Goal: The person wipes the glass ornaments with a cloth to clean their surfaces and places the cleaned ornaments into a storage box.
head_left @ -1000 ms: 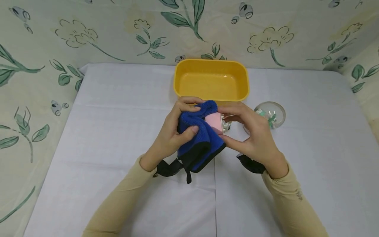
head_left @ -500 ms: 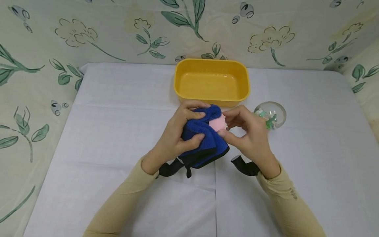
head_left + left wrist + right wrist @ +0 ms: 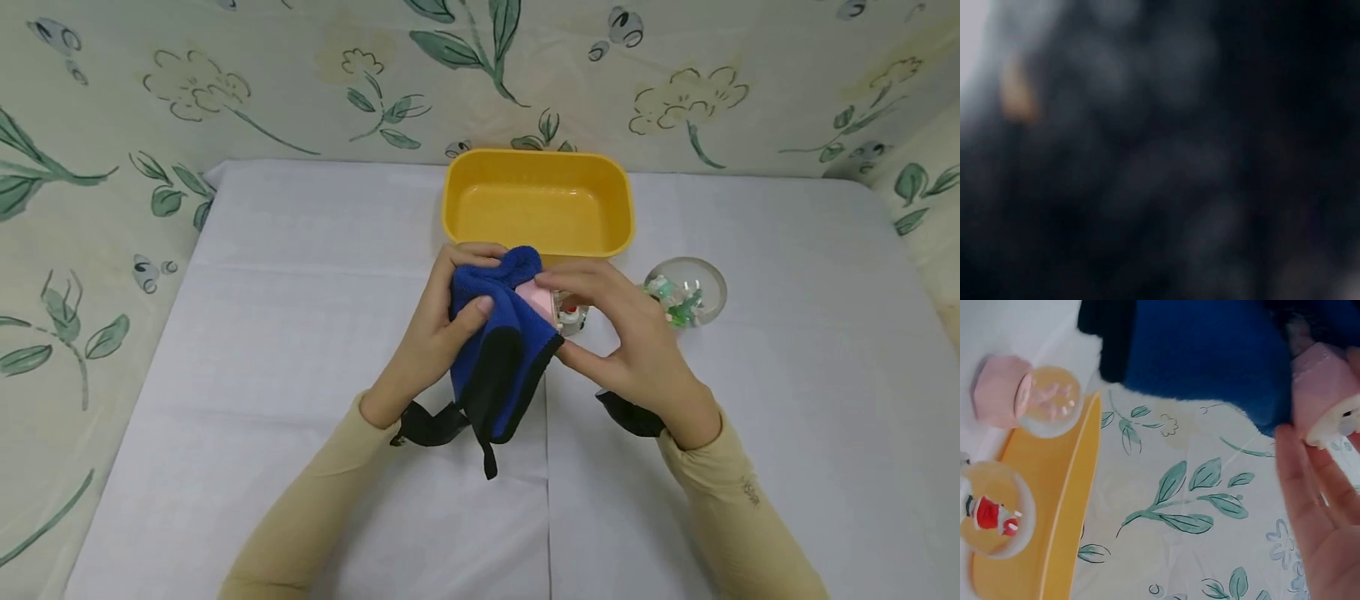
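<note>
A blue cloth with black edging is bunched in my left hand, thumb on top and fingers behind. The cloth wraps the pink faceted base of a small snow globe. My right hand holds this snow globe, its fingers and thumb around the base and the clear end. The clear dome, partly behind the right fingers, shows white and red bits inside. The cloth covers part of the base in the right wrist view. Dark blur fills the left wrist view.
A yellow tub stands behind the hands. Right of it is a clear globe with green figures. In the right wrist view, a pink-based snow globe and another with a red figure show beside the tub.
Both hands dip toward the person and right, then go back up and left with the cloth and snow globe. The cloth's black-edged corner now hangs lower, and the clear dome shows again.
</note>
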{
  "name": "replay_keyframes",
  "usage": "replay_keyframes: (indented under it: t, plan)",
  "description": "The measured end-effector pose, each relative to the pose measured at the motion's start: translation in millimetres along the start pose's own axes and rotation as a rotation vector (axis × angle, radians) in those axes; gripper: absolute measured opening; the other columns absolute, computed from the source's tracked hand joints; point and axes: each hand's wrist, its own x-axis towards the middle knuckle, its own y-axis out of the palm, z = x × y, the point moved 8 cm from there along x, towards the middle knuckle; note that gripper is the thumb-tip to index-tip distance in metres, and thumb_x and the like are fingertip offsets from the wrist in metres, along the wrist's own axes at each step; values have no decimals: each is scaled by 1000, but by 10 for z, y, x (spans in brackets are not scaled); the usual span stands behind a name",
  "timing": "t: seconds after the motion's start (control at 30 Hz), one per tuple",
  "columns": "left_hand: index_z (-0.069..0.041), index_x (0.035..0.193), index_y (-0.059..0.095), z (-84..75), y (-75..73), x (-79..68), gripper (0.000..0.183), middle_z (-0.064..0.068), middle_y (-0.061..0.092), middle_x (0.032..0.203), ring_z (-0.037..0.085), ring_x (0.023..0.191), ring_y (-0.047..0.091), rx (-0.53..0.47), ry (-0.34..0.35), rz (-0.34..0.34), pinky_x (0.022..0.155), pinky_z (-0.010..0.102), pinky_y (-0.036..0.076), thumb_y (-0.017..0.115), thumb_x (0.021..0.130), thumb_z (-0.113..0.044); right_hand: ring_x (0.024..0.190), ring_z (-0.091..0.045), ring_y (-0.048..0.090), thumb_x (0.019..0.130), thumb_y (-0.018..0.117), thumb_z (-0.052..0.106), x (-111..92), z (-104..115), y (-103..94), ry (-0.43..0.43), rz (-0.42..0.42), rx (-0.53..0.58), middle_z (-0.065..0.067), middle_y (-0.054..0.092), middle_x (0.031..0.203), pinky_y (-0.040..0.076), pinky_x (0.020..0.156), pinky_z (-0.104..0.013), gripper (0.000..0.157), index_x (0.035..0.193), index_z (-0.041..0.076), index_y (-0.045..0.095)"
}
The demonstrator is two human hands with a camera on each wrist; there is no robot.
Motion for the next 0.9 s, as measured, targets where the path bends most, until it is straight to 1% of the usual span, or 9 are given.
replay_keyframes:
  t: [0.07,0.17,0.33,0.43,0.6,0.67,0.77,0.83,0.9]
  plan:
    - [9,116,40,10,2,-9,63,22,42,130,26,120,43,-12,-19,10,102,43,37,50,95,-49,103,-25,56,92,62,37,7,29,-8,-32,-15,-30,-15,61,120,47,86,-23,51,121,-4,59]
    - [8,116,40,-22,22,-18,60,22,42,130,27,121,43,-11,-7,39,102,43,38,51,96,-48,99,-24,58,90,64,40,4,55,-35,-58,-46,-42,-15,64,115,47,87,-23,52,117,-5,61]
    - [7,114,42,-129,58,-13,55,25,43,128,29,118,44,60,86,70,100,44,39,50,96,-45,88,-21,61,88,66,40,-3,54,-54,-55,-62,-32,-15,66,110,49,81,-19,54,113,-8,62]
    - [5,113,43,-183,79,-18,52,26,44,126,30,116,46,127,150,79,99,44,40,48,97,-45,84,-20,63,87,66,43,-19,15,-57,-23,-71,-30,-16,67,104,51,79,-20,58,111,-9,62]
    - [-1,114,43,-254,124,-29,45,26,45,122,32,111,48,225,235,89,96,41,43,45,98,-43,74,-15,63,86,65,48,-43,-60,-53,40,-105,-14,-14,67,88,52,73,-18,63,106,-11,60]
    - [-2,114,43,-283,146,-29,41,26,45,121,33,110,48,257,274,95,95,42,43,45,98,-40,71,-13,62,86,64,49,-48,-90,-47,72,-125,12,-14,66,84,52,70,-17,64,104,-12,60]
    - [-2,114,42,-314,193,-39,36,27,44,122,35,112,47,299,331,125,95,46,43,45,98,-35,70,-10,61,87,63,50,-58,-153,-32,143,-155,78,-13,66,81,52,67,-17,63,101,-12,61]
    - [-2,114,42,-318,210,-46,35,27,43,122,36,113,47,316,351,137,96,48,42,46,98,-33,68,-9,61,87,63,51,-68,-191,-22,191,-170,115,-11,66,80,52,65,-17,63,100,-10,62]
    - [-2,114,42,-312,210,-49,34,26,44,123,36,114,47,324,350,132,97,47,42,46,98,-32,69,-9,61,87,62,51,-74,-221,-11,226,-170,136,-10,66,81,52,65,-17,63,101,-9,63]
